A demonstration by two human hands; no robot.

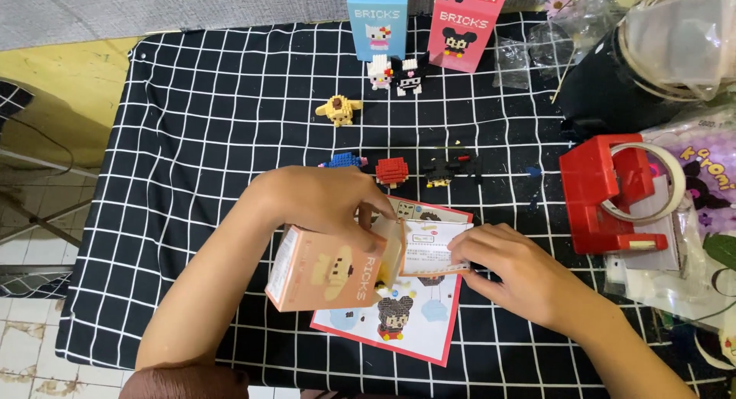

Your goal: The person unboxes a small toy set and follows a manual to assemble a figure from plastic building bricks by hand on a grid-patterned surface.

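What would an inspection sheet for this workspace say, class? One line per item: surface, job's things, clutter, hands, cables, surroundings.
Surface: black cloth with white grid over a table.
Job's things: orange box, open at one end; folded leaflet; printed sheet beneath.
Clutter: small brick figures, blue box, pink box, red tape dispenser, plastic bags.
Hands: left hand grips the orange box; right hand pinches the folded leaflet.
Cables: nothing seen.
Surroundings: tiled floor at left.
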